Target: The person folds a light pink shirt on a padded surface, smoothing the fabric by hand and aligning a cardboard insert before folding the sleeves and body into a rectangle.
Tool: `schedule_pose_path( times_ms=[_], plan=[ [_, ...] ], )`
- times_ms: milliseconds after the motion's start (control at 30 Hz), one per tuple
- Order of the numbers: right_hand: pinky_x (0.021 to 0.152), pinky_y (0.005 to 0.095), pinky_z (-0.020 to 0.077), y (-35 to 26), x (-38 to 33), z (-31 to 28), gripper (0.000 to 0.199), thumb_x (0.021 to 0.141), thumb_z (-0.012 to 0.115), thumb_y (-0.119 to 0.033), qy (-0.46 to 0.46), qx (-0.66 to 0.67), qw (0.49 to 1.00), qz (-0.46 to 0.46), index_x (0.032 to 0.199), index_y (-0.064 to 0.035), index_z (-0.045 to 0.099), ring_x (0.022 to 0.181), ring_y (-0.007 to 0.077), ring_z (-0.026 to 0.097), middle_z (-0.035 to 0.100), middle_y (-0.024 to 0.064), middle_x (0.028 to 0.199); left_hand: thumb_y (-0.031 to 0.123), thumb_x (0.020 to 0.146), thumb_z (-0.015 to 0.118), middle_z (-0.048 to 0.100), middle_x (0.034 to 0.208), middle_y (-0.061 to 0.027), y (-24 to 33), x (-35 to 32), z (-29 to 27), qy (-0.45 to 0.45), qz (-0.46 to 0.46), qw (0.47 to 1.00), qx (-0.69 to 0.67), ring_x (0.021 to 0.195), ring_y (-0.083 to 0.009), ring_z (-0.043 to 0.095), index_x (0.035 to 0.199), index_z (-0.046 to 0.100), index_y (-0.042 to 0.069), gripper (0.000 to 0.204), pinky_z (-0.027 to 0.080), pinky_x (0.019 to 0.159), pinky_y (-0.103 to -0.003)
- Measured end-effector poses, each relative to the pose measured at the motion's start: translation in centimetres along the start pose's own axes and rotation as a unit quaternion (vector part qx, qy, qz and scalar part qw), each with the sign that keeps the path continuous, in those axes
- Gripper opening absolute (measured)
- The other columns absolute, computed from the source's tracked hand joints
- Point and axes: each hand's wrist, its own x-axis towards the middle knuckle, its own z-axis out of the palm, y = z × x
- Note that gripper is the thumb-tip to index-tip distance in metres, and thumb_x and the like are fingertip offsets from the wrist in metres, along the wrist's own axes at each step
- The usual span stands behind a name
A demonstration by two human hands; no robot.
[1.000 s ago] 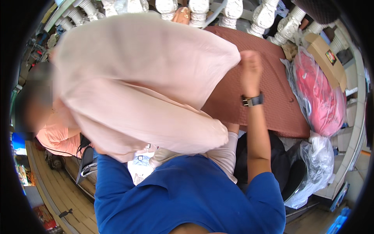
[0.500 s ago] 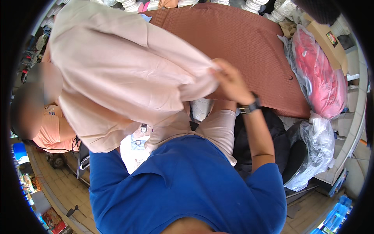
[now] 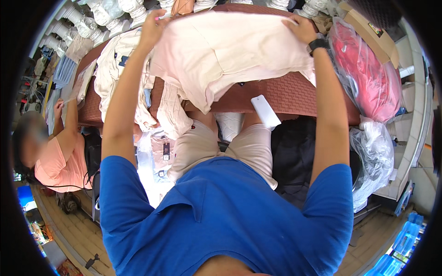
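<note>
A pale pinkish-cream garment [image 3: 221, 46] is held spread above the middle of the brown, textured desk [image 3: 285, 94], between its far and near edges; the thin-looking cloth is lightly creased, marked by a seam-like line, and drooped to a point at lower left, close to the near edge; its upper right corner is pinched by the right grip [image 3: 301, 30], its upper left by the left grip [image 3: 153, 30]; toward the desk's left end, cream garments [image 3: 122, 69] are heaped; by the right edge, a plastic-wrapped red bundle [image 3: 363, 69] is seen.
</note>
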Motion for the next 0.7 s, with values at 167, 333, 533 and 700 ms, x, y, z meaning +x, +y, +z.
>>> schedule_pose_path(
  times_ms=[167, 333, 533, 700],
  plan=[
    [0.095, 0.0468, 0.0462, 4.0, -7.4, 5.7, 0.034, 0.079, 0.079, -0.025, 0.023, -0.079, 0.987, -0.137, 0.108, -0.0101, 0.07, 0.105, 0.036, 0.06, 0.067, 0.0186, 0.104, 0.018, 0.085, 0.075, 0.059, 0.105, -0.0099, 6.9, -11.2, 4.4, -0.122, 0.152, 0.981, -0.022, 0.092, -0.0248, 0.057, 0.112, 0.059, 0.005, 0.034, 0.048, 0.084, -0.036],
    [0.102, 0.0456, 0.042, -3.0, -13.4, 10.8, 0.044, 0.073, 0.082, -0.022, -0.206, 0.07, 0.968, -0.126, 0.113, -0.0113, 0.066, 0.115, 0.0352, 0.053, 0.057, 0.0156, 0.115, 0.015, 0.078, 0.079, 0.054, 0.103, -0.0146, 12.3, -21.7, 7.3, -0.266, 0.03, 0.964, 0.009, 0.093, -0.031, 0.056, 0.103, 0.054, 0.003, 0.037, 0.048, 0.083, -0.038],
    [0.1, 0.0481, 0.0445, -7.6, -16.3, 14.3, 0.06, 0.065, 0.083, -0.028, -0.272, 0.04, 0.95, -0.146, 0.12, -0.0126, 0.062, 0.113, 0.0417, 0.05, 0.054, 0.0158, 0.121, 0.005, 0.079, 0.071, 0.06, 0.095, -0.0163, 10.1, -23.0, 7.5, -0.317, 0.028, 0.948, -0.008, 0.09, -0.0355, 0.06, 0.098, 0.056, 0.001, 0.025, 0.049, 0.079, -0.039],
    [0.102, 0.0475, 0.0402, -10.7, -15.5, 14.5, 0.066, 0.07, 0.082, -0.033, -0.217, 0.091, 0.958, -0.163, 0.126, -0.008, 0.057, 0.116, 0.0404, 0.048, 0.053, 0.0162, 0.125, -0.001, 0.082, 0.065, 0.068, 0.086, -0.0137, 10.2, -17.5, 4.1, -0.294, -0.065, 0.953, -0.037, 0.08, -0.032, 0.066, 0.098, 0.062, 0.002, 0.016, 0.05, 0.071, -0.039]
  ],
)
